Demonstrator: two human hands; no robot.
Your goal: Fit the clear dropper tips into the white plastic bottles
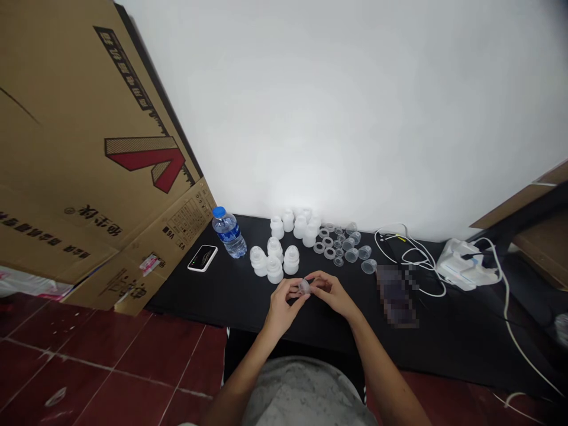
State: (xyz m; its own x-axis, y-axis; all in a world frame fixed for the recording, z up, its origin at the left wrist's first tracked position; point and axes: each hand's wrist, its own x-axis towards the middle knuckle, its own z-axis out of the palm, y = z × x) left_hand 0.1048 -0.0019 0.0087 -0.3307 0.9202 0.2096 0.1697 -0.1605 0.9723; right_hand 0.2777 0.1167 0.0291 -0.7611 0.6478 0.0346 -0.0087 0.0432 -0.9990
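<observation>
Both of my hands meet over the near part of a black table (231,296). My left hand (284,307) and my right hand (331,293) pinch a small clear plastic cap (304,287) between their fingertips. Just beyond them stands a cluster of small white plastic bottles (275,260), with more white bottles (297,225) behind. To the right of those lie several clear rings and clear caps (341,245).
A water bottle with a blue cap (228,232) and a white phone (203,258) lie at the left. A big cardboard box (89,160) leans at the far left. White cables (412,254) and a white power strip (464,269) sit at the right. The floor has red tiles (89,367).
</observation>
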